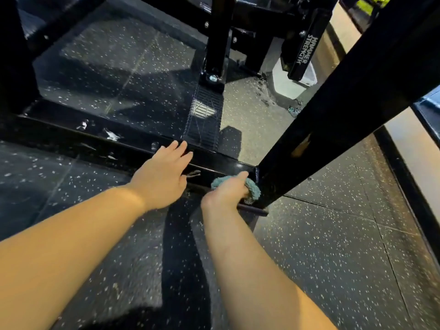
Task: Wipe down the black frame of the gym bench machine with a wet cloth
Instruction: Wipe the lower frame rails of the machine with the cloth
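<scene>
Head view, wiping the base of the black steel frame (pixel 100 139) of the gym bench machine; the step in hand is judged to be cleaning the joint where the low horizontal floor rail meets the slanted black upright post (pixel 333 110) on the right. The right hand (pixel 228 192) holds a bunched teal terry cloth (pixel 253 188), its fingers curled round the wad and pressing it against the near face of the rail, touching the foot of the post; the left hand (pixel 164 173) lies flat on the top of the same rail just to the left, fingers straight and together, holding nothing, apparently as a brace. Pale scuffs and flecks (pixel 110 135) mark the rail further left; a ribbed black rubber tread plate (pixel 204 120) runs away from the rail toward a far central post; the speckled black rubber floor (pixel 333 258) surrounds the frame. To do the step well, work the cloth into the welded corner, then draw it along the rail in overlapping strokes toward the scuffed stretch; refold the cloth to a clean face as it soils; cover the top, near face and the lower edge by the floor; keep the bracing hand off wiped metal.
</scene>
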### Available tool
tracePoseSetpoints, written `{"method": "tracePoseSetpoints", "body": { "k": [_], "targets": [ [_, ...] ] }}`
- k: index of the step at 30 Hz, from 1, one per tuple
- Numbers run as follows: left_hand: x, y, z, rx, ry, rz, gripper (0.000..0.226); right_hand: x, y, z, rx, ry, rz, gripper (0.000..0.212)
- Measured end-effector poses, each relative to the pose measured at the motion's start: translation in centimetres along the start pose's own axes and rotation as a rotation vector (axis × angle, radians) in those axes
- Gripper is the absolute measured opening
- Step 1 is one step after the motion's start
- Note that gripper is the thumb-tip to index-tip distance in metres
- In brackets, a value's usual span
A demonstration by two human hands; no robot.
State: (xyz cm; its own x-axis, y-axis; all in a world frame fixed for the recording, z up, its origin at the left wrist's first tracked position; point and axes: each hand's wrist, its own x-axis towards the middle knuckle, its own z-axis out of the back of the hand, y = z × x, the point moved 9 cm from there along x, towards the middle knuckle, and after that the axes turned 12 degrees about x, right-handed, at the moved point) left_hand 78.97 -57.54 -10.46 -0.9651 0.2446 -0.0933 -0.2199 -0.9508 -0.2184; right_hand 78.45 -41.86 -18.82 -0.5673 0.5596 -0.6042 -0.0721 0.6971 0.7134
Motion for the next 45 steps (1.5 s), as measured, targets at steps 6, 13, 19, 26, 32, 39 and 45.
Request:
{"method": "tracePoseSetpoints", "body": {
  "k": [6,13,19,26,32,39,45],
  "targets": [
    [0.1,0.2,-0.3,0.086,0.092,-0.05,0.069,1.1,0.4,0.5,-0.147,-0.033,0.016,0.091],
    [0.2,0.0,-0.6,0.202,0.123,-0.072,0.074,-3.4,1.0,-2.0,-0.351,0.046,0.021,0.083],
    [0.0,0.0,-0.6,0.153,0.135,-0.091,0.072,-3.9,3.2,1.0,-0.452,-0.068,0.371,0.047],
    [-0.1,0.1,-0.6,0.141,0.126,-0.104,0.071,-5.5,8.4,6.4,-1.068,0.326,0.746,0.048],
    [0.0,0.3,-0.6,0.138,0.128,-0.105,0.072,-8.2,8.5,-2.6,-1.405,0.804,1.423,0.036],
    [-0.2,0.3,-0.6,0.074,0.083,-0.073,0.073,-5.7,1.2,-7.9,-1.926,0.682,0.989,0.066],
    [0.0,1.0,0.6,-0.233,0.03,-0.046,0.064,-7.5,1.2,-7.8,-1.725,0.919,1.154,0.054]
  ]
}}
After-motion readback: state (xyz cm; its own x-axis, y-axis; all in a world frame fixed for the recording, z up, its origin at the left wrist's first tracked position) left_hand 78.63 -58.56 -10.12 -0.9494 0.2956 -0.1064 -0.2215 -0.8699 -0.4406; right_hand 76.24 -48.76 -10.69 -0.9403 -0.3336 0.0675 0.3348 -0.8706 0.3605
